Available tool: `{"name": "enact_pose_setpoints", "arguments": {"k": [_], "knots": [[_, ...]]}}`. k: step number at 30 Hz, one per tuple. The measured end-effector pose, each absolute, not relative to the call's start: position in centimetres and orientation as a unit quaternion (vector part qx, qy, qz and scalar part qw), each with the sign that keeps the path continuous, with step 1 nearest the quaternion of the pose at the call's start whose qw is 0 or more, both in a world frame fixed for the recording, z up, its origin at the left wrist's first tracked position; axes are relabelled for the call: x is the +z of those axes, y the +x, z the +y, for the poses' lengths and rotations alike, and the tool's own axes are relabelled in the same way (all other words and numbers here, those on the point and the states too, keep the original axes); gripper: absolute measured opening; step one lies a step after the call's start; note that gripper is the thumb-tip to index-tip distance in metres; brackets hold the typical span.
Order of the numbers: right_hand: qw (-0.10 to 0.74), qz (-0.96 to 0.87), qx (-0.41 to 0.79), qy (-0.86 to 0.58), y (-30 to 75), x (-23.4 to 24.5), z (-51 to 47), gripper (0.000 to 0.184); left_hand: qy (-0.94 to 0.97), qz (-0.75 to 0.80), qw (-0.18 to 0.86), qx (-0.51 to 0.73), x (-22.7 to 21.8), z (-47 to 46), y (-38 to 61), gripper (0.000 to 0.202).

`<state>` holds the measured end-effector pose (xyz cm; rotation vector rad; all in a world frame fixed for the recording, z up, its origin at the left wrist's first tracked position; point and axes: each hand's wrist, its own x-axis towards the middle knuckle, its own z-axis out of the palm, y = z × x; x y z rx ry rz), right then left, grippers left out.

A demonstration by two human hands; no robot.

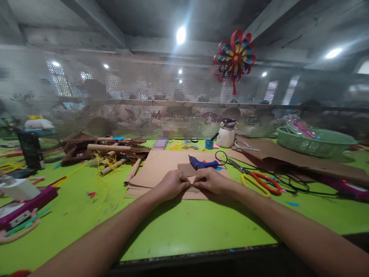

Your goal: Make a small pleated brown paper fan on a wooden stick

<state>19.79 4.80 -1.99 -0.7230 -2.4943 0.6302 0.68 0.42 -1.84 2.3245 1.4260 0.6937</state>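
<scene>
My left hand point(173, 184) and my right hand point(214, 182) meet over the front part of a stack of brown kraft paper point(155, 163). Both have their fingers closed in a pinch, fingertips nearly touching, on what looks like a small bit of brown paper point(192, 180); the fingers hide most of it. Just beyond them a blue glue gun point(202, 163) lies on a darker brown card point(185, 169), its nozzle pointing to the left. To the right of my right hand rest scissors point(258, 181) with one yellow and one red handle.
Rolled paper tubes point(109, 147) and crumpled brown paper lie left. Purple power strips point(47, 196) sit at both sides, cables on the right. Behind stand a blue jar point(209, 144), a white flask point(226, 136) and a green basket point(318, 144). A paper pinwheel point(235, 58) hangs before mesh.
</scene>
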Motion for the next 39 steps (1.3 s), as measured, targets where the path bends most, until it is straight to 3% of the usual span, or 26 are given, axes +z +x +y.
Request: {"name": "enact_pose_setpoints", "arguments": {"k": [6, 16, 24, 34, 39], "knots": [[0.213, -0.909, 0.253, -0.254, 20.0, -2.6, 5.7, 0.018, 0.817, 0.513, 0.128, 0.231, -1.3, 0.4, 0.9, 0.023], [0.227, -0.940, 0.148, -0.206, 19.9, -2.2, 5.7, 0.014, 0.848, 0.477, 0.045, 0.226, -2.1, 1.0, 1.7, 0.017], [0.169, -0.969, 0.061, -0.170, 20.6, -0.8, 4.8, 0.019, 0.871, 0.436, -0.007, 0.227, -1.7, 0.5, 1.8, 0.017], [0.155, -0.974, 0.010, -0.166, 20.8, -0.6, 4.1, 0.018, 0.876, 0.436, -0.081, 0.188, -1.3, -0.1, 2.2, 0.021], [0.137, -0.970, -0.033, -0.196, 21.2, -0.3, 3.5, 0.018, 0.886, 0.414, -0.068, 0.199, -1.4, -0.2, 2.0, 0.022]]}}
